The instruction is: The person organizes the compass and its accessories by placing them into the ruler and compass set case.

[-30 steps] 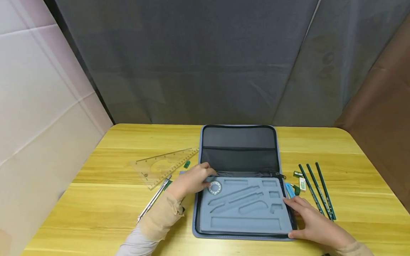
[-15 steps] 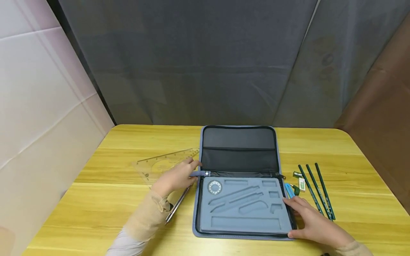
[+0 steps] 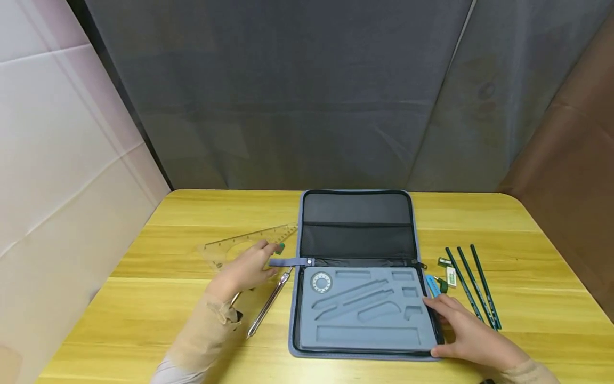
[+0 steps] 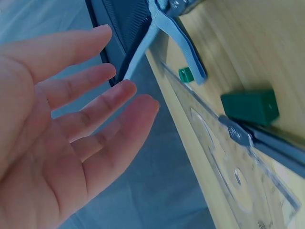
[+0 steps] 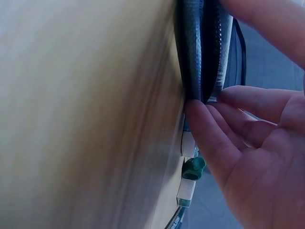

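The left hand (image 3: pixel 247 269) hovers over the table left of the unzipped case, fingers apart and holding nothing; the left wrist view shows its palm. Close to its fingertips lie a small green piece (image 4: pixel 186 75) and the blue strap (image 3: pixel 285 262). A silver compass (image 3: pixel 269 304) lies beside the case, and a second metal instrument (image 4: pixel 276 148) is partly hidden by the wrist in the head view. Next to it sits a green block (image 4: pixel 250 106). The right hand (image 3: pixel 462 330) rests against the right edge of the case (image 3: pixel 357 240), with its thumb at the near corner.
A moulded grey-blue tray (image 3: pixel 366 341) fills the case, with a round white dial (image 3: pixel 321 282) in one recess. Right of it lie three dark pencils (image 3: pixel 472 282), a white eraser (image 3: pixel 451 276) and small green pieces. A clear set square (image 3: pixel 230 246) lies at the left.
The left hand has moved from the tray's upper left corner leftward, past the strap, uncovering the strap and the silver compass. The right hand has stayed at the case's edge.
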`<state>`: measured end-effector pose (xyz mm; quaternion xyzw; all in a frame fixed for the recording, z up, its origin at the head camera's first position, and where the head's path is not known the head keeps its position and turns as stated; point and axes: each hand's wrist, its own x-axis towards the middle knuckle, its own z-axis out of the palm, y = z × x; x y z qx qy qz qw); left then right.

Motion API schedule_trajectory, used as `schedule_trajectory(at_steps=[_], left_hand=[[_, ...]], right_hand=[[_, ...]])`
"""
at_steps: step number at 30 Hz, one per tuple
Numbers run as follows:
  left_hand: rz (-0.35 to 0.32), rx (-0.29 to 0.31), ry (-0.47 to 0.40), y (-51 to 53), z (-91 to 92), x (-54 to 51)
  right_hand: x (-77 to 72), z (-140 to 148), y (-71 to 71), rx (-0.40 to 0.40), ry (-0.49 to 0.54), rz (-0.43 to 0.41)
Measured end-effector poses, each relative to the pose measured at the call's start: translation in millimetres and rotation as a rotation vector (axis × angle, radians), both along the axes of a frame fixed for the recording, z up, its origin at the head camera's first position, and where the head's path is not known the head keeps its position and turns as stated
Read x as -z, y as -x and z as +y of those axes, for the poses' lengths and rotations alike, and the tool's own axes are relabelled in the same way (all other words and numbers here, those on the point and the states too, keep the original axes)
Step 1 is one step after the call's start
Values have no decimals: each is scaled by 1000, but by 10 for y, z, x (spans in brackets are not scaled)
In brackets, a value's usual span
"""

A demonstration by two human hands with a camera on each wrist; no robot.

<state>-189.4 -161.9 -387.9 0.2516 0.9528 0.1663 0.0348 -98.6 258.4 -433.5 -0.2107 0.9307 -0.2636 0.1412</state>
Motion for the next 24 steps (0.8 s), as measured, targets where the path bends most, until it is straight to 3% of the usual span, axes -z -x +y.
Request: schedule_trajectory(at_steps=[13,24], left_hand=[[-91,-107,10,-115,-286,-5],[-153,-174,-1,-194,-420,17]], right_hand=[[0,-4,-8,-13,-5,14],[9,14,-2,-8,14,-9]])
